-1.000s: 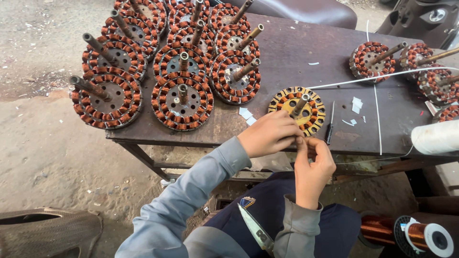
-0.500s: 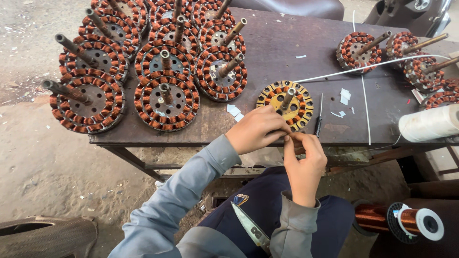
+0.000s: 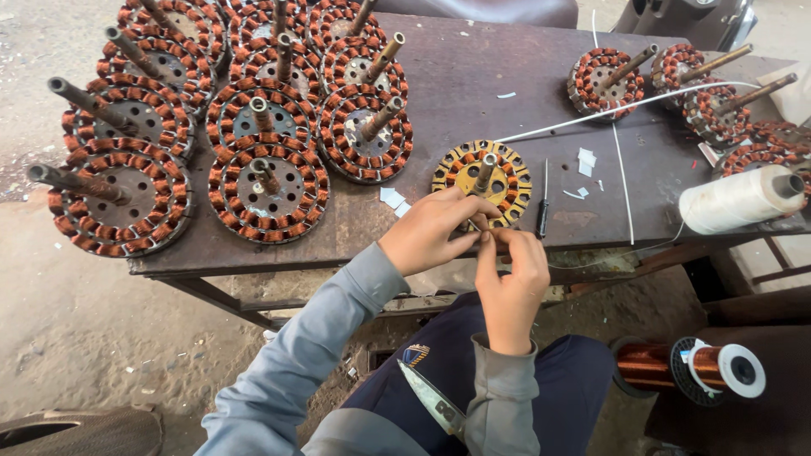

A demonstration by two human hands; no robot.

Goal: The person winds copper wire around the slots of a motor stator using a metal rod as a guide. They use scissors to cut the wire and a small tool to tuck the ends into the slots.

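Observation:
A yellow-insulated round stator (image 3: pixel 482 177) with a metal shaft stands at the near edge of a dark metal table (image 3: pixel 473 93). My left hand (image 3: pixel 431 230) rests against its near rim, fingers pinched. My right hand (image 3: pixel 509 270) meets it just below the table edge, and both pinch something small between their fingertips; what it is cannot be made out. Both sleeves are grey. A pair of scissors (image 3: pixel 432 397) lies on my lap.
Several copper-wound stators (image 3: pixel 269 181) with shafts crowd the table's left half; more (image 3: pixel 605 78) sit at the far right. A small screwdriver (image 3: pixel 543 215), white paper scraps (image 3: pixel 585 160), a white cord (image 3: pixel 617 105), a white thread spool (image 3: pixel 737 198) and a copper wire spool (image 3: pixel 688 367) lie nearby.
The view shifted slightly; my two hands stay pinched together at the yellow stator's near rim, with only small finger movements.

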